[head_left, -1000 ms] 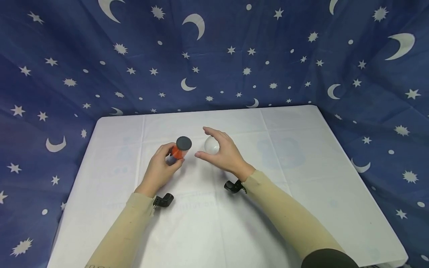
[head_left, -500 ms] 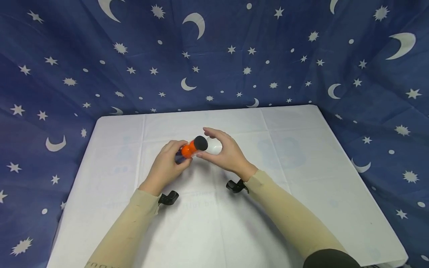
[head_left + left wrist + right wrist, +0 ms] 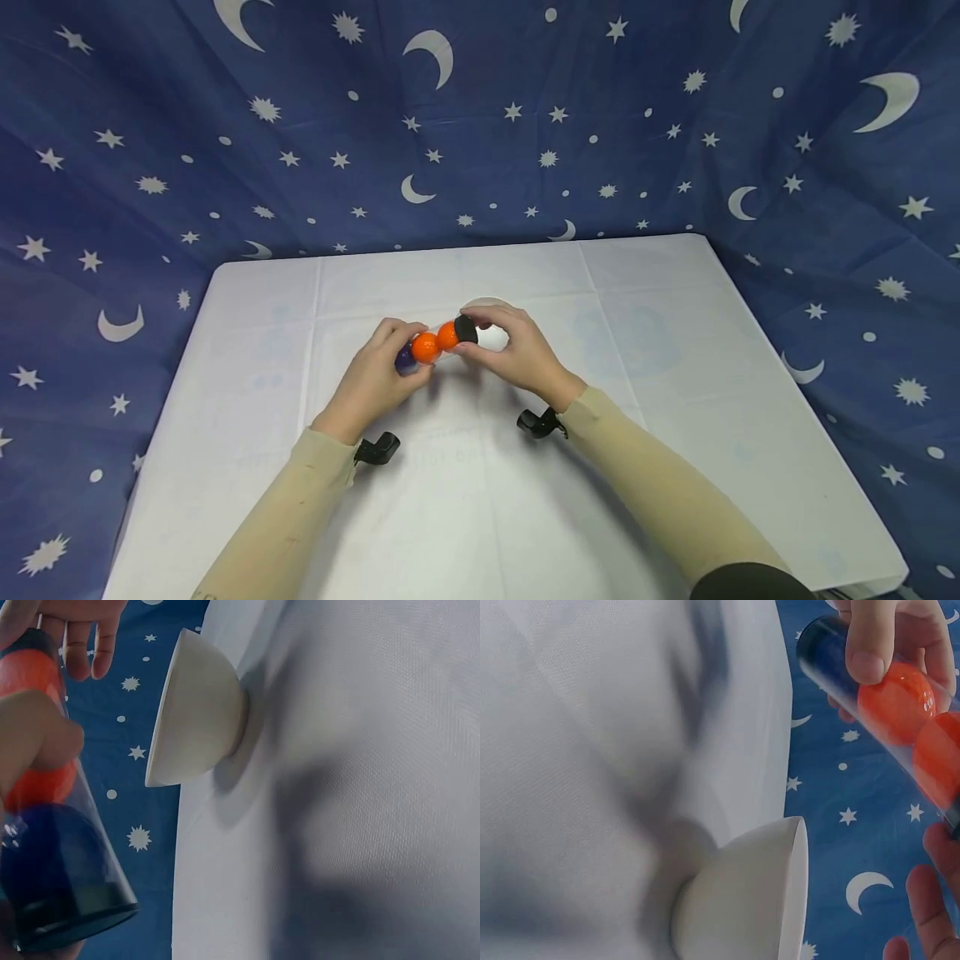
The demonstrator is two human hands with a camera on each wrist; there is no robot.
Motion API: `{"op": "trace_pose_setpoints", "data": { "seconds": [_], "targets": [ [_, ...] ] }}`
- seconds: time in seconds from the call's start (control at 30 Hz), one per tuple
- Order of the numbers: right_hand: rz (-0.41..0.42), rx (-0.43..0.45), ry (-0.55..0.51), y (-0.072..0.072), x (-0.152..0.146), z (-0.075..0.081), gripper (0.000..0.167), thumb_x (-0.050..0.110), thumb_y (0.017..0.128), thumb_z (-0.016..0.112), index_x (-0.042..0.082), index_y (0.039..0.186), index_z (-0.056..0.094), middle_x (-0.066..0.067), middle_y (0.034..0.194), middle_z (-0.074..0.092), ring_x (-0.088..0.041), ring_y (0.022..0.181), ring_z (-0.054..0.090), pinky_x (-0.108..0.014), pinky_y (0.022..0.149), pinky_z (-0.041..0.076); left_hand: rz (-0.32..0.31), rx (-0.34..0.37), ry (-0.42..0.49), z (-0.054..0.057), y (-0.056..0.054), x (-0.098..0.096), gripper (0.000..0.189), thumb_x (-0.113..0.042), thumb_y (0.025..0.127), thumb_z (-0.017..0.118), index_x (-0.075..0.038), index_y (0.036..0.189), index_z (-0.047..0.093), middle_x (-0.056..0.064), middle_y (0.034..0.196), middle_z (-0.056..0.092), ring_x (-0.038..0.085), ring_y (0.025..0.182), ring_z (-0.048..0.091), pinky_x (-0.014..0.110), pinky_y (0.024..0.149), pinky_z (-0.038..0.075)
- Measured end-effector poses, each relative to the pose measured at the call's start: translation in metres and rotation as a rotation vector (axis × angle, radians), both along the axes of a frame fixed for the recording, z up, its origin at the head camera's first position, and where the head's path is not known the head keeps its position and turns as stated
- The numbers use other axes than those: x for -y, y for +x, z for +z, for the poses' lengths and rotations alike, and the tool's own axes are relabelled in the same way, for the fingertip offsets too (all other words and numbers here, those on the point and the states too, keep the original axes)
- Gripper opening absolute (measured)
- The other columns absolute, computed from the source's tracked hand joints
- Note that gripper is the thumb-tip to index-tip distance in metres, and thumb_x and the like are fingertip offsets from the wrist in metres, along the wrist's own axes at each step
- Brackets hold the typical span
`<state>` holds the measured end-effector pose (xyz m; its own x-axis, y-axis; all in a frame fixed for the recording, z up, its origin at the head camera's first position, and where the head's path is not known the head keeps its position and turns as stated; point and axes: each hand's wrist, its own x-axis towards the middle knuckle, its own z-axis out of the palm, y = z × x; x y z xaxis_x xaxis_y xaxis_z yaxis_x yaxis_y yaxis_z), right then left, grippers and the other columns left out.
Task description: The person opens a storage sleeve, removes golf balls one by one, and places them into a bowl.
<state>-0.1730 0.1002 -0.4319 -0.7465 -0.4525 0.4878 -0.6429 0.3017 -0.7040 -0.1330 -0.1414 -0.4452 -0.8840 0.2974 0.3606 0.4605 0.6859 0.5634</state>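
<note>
A clear tube with dark end caps holds two orange balls [image 3: 426, 348] and a dark blue ball [image 3: 56, 851]. My left hand [image 3: 369, 379] grips the tube [image 3: 900, 754] around its blue-ball end, with the thumb laid along the side. At the other end, the thumb and fingers of my right hand [image 3: 525, 354] pinch the black cap [image 3: 466, 329]. The tube lies tilted nearly level between the hands, raised above the table. Below and behind it stands a white bowl [image 3: 199, 712], partly hidden by my right hand in the head view.
A white cloth covers the table [image 3: 675, 400]. Behind and at the sides hangs a dark blue curtain [image 3: 495, 108] with moons and stars. A small black camera [image 3: 378, 450] is strapped at each wrist.
My left hand has brought the tube rightward and tipped its black cap toward the right hand. The right hand, earlier apart with fingers spread, has closed in around the cap.
</note>
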Motion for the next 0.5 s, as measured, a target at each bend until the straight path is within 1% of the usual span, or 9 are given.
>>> {"op": "trace_pose_setpoints", "data": {
  "seconds": [0.1,0.2,0.37,0.43,0.5],
  "targets": [
    [0.021,0.026,-0.012,0.0,-0.002,-0.002,0.048,0.032,0.082,0.078,0.007,0.122,0.065,0.003,0.124,0.061,-0.012,0.1,0.056,-0.031,0.087,0.047,-0.008,-0.007,0.004,0.0,0.001,0.002,0.047,-0.023,0.08,0.076,-0.017,0.123,0.059,0.0,0.112,0.049,0.017,0.093,0.055,0.036,0.086,0.049],
    [0.036,0.074,0.006,0.001,-0.004,-0.002,0.05,0.033,0.084,0.077,0.007,0.124,0.063,0.003,0.125,0.059,-0.011,0.101,0.057,-0.029,0.089,0.048,-0.026,-0.013,0.015,0.0,0.001,0.004,0.047,-0.023,0.08,0.077,-0.016,0.124,0.06,0.001,0.115,0.053,0.018,0.098,0.055,0.037,0.09,0.048],
    [0.033,0.153,0.064,0.003,-0.005,-0.004,0.051,0.036,0.086,0.073,0.008,0.127,0.062,0.003,0.118,0.063,-0.006,0.094,0.062,-0.025,0.089,0.048,-0.057,0.003,0.01,-0.003,0.002,0.01,0.054,-0.022,0.082,0.079,-0.013,0.131,0.058,0.005,0.125,0.06,0.021,0.111,0.053,0.04,0.098,0.043],
    [0.041,0.167,0.073,0.003,-0.005,-0.005,0.051,0.036,0.088,0.071,0.006,0.128,0.061,0.003,0.115,0.064,-0.006,0.092,0.063,-0.025,0.089,0.048,-0.063,0.012,0.001,-0.003,0.002,0.012,0.056,-0.023,0.082,0.079,-0.013,0.133,0.057,0.006,0.127,0.06,0.02,0.113,0.053,0.04,0.098,0.042],
    [0.048,0.164,0.078,0.003,-0.005,-0.006,0.049,0.034,0.09,0.069,0.006,0.129,0.06,0.002,0.115,0.065,-0.006,0.094,0.063,-0.025,0.09,0.048,-0.071,0.012,0.001,-0.003,0.002,0.013,0.058,-0.021,0.082,0.079,-0.013,0.135,0.056,0.006,0.128,0.059,0.02,0.114,0.052,0.039,0.099,0.042]
  ]
}}
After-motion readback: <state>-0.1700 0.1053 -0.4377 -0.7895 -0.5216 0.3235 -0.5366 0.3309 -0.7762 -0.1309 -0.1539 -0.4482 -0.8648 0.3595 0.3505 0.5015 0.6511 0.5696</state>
